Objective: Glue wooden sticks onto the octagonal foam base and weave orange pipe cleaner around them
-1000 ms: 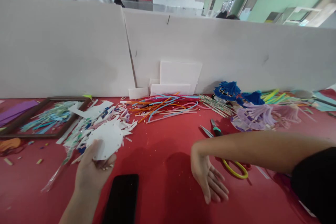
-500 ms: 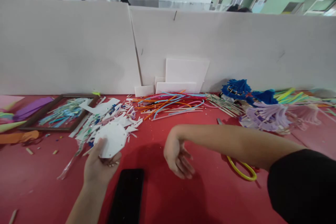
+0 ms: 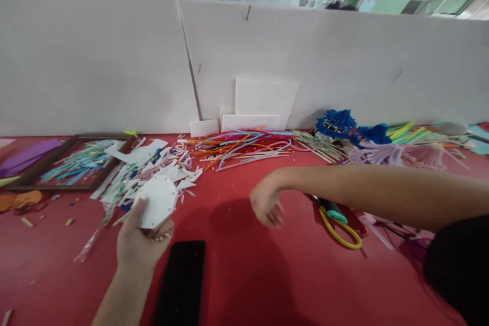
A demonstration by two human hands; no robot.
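Note:
My left hand [image 3: 143,247] grips a flat white octagonal board [image 3: 158,204], thumb on top and fingers beneath. Small dots or holes run around the board's edge. Just beyond it lies a heap of white paper scraps [image 3: 147,165]. My right hand [image 3: 267,201] hangs over the red tabletop [image 3: 237,270], bent down at the wrist. Its fingers are loose and slightly blurred, and nothing shows in them. By my right forearm are a yellow loop handle [image 3: 342,237] and a black and teal handle [image 3: 334,214]; the forearm hides what lies above them.
A black phone [image 3: 183,282] lies near my left hand. Colored pipe cleaners [image 3: 244,145] and thin sticks [image 3: 319,146] lie before a white partition [image 3: 344,61]. Blue fringed pieces [image 3: 336,122] are at right, a brown frame [image 3: 23,181] at left.
My right hand has moved a little right and away from me, its forearm swinging off the handles. The white board stays in my left hand. The whole view has shifted slightly.

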